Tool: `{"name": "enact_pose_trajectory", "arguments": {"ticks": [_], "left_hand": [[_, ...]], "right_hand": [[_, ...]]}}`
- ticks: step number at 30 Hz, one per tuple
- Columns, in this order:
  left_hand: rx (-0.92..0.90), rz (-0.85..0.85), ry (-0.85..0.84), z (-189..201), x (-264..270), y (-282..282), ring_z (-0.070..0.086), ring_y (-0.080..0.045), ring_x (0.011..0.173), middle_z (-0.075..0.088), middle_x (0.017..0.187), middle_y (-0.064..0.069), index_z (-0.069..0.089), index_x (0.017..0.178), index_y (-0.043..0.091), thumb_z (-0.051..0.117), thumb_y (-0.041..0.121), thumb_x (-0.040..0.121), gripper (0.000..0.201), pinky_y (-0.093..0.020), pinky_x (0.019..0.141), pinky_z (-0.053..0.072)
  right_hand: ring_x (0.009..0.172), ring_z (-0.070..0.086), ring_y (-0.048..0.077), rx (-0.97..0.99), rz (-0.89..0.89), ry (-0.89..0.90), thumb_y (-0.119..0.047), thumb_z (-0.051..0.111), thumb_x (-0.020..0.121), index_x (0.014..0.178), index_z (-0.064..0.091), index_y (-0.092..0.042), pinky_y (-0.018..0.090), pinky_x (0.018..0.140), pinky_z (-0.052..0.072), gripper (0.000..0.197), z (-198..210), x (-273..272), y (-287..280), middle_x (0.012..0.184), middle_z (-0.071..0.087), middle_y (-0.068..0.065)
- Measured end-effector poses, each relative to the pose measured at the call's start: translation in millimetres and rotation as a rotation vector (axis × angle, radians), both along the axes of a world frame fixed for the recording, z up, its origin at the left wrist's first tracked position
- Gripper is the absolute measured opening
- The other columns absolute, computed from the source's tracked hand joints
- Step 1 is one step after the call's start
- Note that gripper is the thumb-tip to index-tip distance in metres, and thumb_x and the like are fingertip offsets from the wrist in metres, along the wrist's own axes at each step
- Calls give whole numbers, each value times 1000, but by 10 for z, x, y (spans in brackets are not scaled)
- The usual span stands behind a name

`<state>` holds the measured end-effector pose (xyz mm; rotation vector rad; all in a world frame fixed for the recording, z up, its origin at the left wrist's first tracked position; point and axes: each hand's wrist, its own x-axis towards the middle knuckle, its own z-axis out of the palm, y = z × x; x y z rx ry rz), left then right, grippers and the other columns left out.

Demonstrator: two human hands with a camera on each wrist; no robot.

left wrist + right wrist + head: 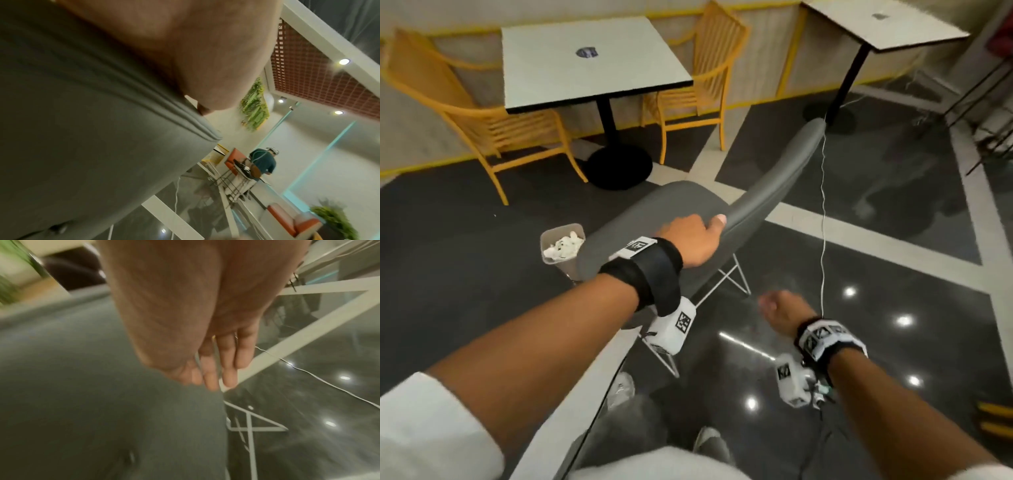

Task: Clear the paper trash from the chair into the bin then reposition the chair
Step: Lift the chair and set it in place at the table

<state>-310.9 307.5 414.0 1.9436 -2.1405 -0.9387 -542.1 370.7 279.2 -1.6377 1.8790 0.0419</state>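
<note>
A grey shell chair on white wire legs stands on the dark floor in front of me. My left hand grips the near end of its backrest rim, thumb on top and fingers curled over the far side. In the left wrist view my palm lies against the grey backrest. Just left of the chair, a small grey bin holds crumpled white paper. My right hand hangs free and blurred, low and right of the chair, holding nothing. Its fingers are loosely extended beside the grey chair shell.
Beyond the chair, a white table on a black pedestal stands between two yellow chairs. A second table is at the back right. A thin white cable hangs past the backrest. A pale table edge lies near my feet.
</note>
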Motion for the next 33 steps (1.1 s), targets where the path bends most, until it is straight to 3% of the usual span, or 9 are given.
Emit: {"name": "enact_pose_trajectory", "arguments": {"ticks": [3,6,9,11,13,17,22,25,33], "left_hand": [[-87,157,-187,26,-295,35,61,-38,114,65,125,-16,64,121,9,14,59,99,74,-40,82,36],[-150,240,-263,33,-420,53,63,-37,109,68,118,-16,68,112,10,17,56,97,71,-40,79,36],[-254,281,-276,-29,-428,93,66,-38,94,71,102,-15,69,92,13,19,57,95,67,-40,74,39],[-320,290,-296,-62,-416,117,65,-38,86,71,95,-15,67,86,13,20,58,94,66,-40,71,37],[-359,286,-322,-82,-412,116,60,-35,76,71,89,-14,65,82,14,20,58,95,64,-39,69,35],[-397,247,-386,-129,-375,93,62,-36,72,69,80,-12,63,78,14,19,58,96,65,-38,66,35],[-424,189,-413,-103,-281,32,49,-30,58,43,55,-2,57,67,13,19,55,98,64,-36,61,35],[-446,161,-428,-93,-168,28,49,-31,58,48,59,-4,58,68,13,19,54,98,64,-36,60,34],[-419,145,-451,-60,511,59,56,-28,58,53,58,-2,55,66,18,21,56,93,58,-39,64,50]], "right_hand": [[95,71,33,-362,-113,1,-52,53,88,97,72,-21,36,86,56,37,624,-288,-485,96,77,10],[90,64,27,-722,0,-94,-36,55,95,99,68,-17,29,80,45,23,1093,-347,-938,95,66,6],[104,59,24,-870,243,-123,-32,49,98,112,68,-14,35,93,46,30,1336,-220,-1354,110,63,7],[103,62,27,-793,393,-17,-39,41,99,104,70,-16,41,93,48,38,1379,-170,-1616,107,68,7],[89,64,31,-646,505,132,-46,33,98,87,68,-16,41,83,46,47,1385,-173,-1835,88,69,9],[85,64,29,-548,627,345,-50,30,94,88,73,-21,39,87,42,52,1414,-209,-2074,84,72,6],[88,58,31,-617,567,413,-42,27,91,73,45,-28,45,98,39,29,1300,-89,-2054,92,67,9],[81,49,26,-601,561,446,-42,24,90,64,40,-25,46,99,39,35,1287,-17,-2003,91,67,9],[81,44,22,-558,517,447,-48,19,88,68,54,-20,47,94,35,49,1300,364,-1697,91,68,5]]}}
